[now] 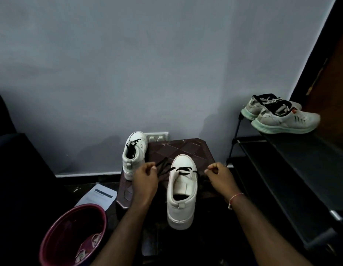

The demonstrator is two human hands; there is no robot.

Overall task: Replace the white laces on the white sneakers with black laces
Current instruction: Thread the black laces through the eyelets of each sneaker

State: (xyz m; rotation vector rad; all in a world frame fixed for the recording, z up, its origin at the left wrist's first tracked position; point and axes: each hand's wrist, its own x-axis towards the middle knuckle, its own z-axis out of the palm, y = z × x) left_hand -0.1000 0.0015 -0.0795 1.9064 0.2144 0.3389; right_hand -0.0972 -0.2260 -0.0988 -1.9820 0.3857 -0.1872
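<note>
While the left hand (144,181) pinches one end of the black lace (183,169) between curled fingers and thumb, the right hand (219,178) pinches the other end the same way, each end drawn out to its own side of the white sneaker (183,191). That sneaker stands upright in the middle of the dark brown stool (178,148), heel toward the near edge and toe toward the far edge. The lace crosses only the eyelets nearest the toe, and the rest of the tongue shows bare. A second white sneaker (135,156) stands at the stool's far left corner, toe toward the wall, threaded with black. A thread bracelet (235,198) circles the right wrist. On the floor left of the stool lie a printed sheet (98,196) and a maroon bucket (51,227), which holds something pale that cannot be made out. A black shoe rack (291,160) stands to the right, with a pair of grey trainers (282,118) on its top shelf.
</note>
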